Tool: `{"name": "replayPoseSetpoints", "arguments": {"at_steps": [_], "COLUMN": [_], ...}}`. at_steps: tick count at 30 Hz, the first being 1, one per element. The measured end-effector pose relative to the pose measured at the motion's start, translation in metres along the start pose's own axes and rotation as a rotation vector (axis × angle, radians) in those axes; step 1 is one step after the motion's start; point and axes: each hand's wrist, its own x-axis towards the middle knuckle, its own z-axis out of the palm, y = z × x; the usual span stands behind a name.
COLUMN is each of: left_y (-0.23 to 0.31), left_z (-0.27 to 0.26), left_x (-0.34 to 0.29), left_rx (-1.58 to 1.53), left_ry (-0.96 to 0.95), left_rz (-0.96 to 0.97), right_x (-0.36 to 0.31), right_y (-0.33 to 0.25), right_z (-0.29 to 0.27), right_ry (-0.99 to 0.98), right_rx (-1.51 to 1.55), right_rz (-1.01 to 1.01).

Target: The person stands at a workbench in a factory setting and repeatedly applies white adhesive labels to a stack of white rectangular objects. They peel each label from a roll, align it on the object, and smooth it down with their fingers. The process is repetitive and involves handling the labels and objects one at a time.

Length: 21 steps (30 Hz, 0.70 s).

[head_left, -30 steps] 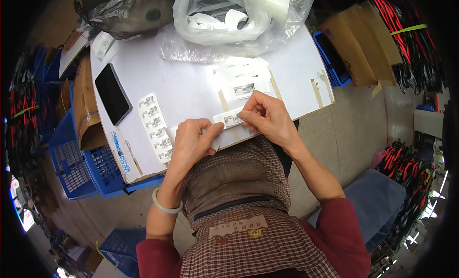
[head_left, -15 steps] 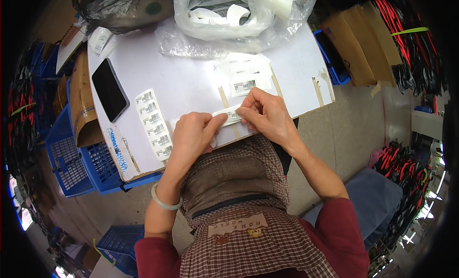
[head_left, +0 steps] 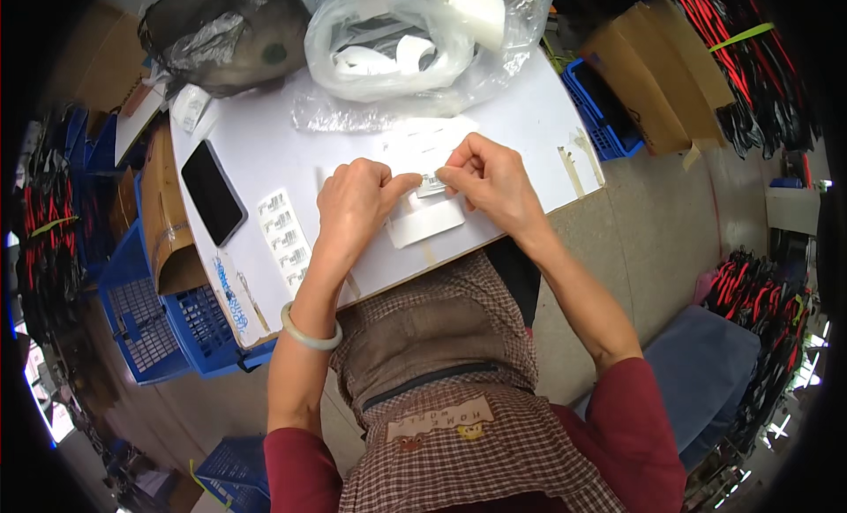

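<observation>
A white strip now lies uncovered near the edge of the table. Both hands have shifted farther in, to a barcode label: the right hand pinches its right edge; the left hand sets a thumb at the other, grip indeterminable. Beyond, glare obscures label sheets; a clear bag, cut off above, blocks the far side.

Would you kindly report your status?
Right hand pinching barcode label; left hand at its left end. Blank white strip lying nearer the body. Smartphone aside, left.
</observation>
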Motion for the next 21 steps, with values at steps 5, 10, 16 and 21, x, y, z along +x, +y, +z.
{"name": "replayPoseSetpoints", "arguments": {"at_steps": [5,10,16,21], "left_y": [0.014,0.008,0.010,0.033], "left_z": [-0.006,0.013,0.017,-0.005], "left_x": [0.010,0.021,0.016,-0.029], "left_rx": [-0.133,0.086,0.105,-0.455], "left_ry": [-0.064,-0.097,-0.062,0.174], "left_rz": [-0.107,0.053,0.119,0.358], "right_x": [0.002,0.006,0.003,-0.019], "right_y": [0.012,0.025,0.013,-0.002], "right_z": [-0.008,0.007,-0.015,-0.024], "right_ry": [0.017,0.189,0.174,-0.103], "right_rx": [-0.056,-0.452,-0.619,0.424], "right_rz": [0.071,-0.195,-0.087,0.224]}}
